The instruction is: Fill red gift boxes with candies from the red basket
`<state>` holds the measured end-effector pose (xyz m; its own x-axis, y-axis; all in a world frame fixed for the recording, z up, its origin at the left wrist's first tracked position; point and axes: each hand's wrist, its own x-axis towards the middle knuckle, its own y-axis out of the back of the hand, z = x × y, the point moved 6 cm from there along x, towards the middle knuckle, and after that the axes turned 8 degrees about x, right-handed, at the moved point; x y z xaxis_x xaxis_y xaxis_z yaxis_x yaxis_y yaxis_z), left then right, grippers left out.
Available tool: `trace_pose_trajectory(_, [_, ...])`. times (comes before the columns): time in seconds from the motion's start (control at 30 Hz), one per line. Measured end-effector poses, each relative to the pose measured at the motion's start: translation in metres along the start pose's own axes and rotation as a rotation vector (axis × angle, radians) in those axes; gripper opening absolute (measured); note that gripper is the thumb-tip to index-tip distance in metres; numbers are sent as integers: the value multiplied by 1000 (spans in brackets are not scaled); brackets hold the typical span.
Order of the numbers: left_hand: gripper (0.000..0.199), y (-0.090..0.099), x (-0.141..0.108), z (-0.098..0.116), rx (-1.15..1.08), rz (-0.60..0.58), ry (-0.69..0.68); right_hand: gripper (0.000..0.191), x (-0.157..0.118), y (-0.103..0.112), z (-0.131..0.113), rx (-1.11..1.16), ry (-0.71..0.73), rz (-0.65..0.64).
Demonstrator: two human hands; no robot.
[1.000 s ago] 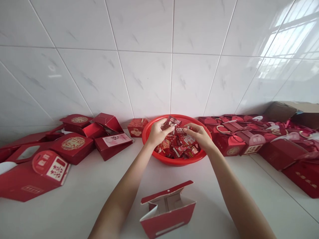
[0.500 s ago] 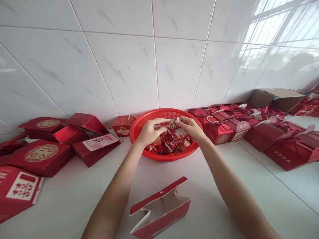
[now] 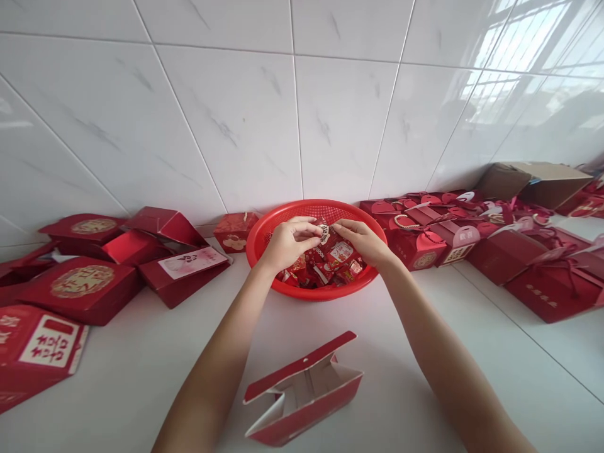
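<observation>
A red plastic basket (image 3: 325, 294) holding red-wrapped candies (image 3: 325, 264) stands against the tiled wall. Over its left part, my left hand (image 3: 290, 242) pinches a small candy with a white and dark wrapper (image 3: 324, 234) between thumb and fingers. My right hand (image 3: 362, 240) is over the right part of the basket, its thumb and fingertips pressed together beside that candy; what they hold is too small to name. Nearer to me, an open red box (image 3: 306, 402) with a white inside lies on the counter between my forearms, its flap raised.
Several red boxes (image 3: 89, 289) lie on the left. A small red box (image 3: 234, 231) sits just left of the basket. Rows of red handled boxes (image 3: 547, 286) and a brown carton (image 3: 533, 182) are on the right.
Both hands stay over the basket; the fingers have shifted slightly and the candy in my left hand shows more clearly. The view has tilted a little downward.
</observation>
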<state>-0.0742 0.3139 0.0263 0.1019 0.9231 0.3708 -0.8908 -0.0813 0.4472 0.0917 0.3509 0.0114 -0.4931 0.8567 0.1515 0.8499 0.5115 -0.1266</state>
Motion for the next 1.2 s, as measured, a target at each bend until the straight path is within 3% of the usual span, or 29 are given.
trace_pose_trajectory(0.1, [30,-3,0,0,-13,-17,9,40,0,0,1,16,-20,-4])
trace_pose_trajectory(0.3, [57,-4,-1,-4,2,-20,96,38,-1,0,2,-23,-32,4])
trace_pose_trajectory(0.57, [52,-5,-3,0,13,-53,76,43,-4,-4,0,3,-83,-6])
trace_pose_trajectory(0.8, [53,-4,-3,2,18,-32,52,39,-8,-9,-7,-73,-39,-88])
trace_pose_trajectory(1.0, [55,-1,-2,-1,59,24,50,37,-8,-6,-9,-29,7,-68])
trace_pose_trajectory(1.2, [55,-1,-2,1,77,-6,22,37,-8,-8,-12,-41,32,-77])
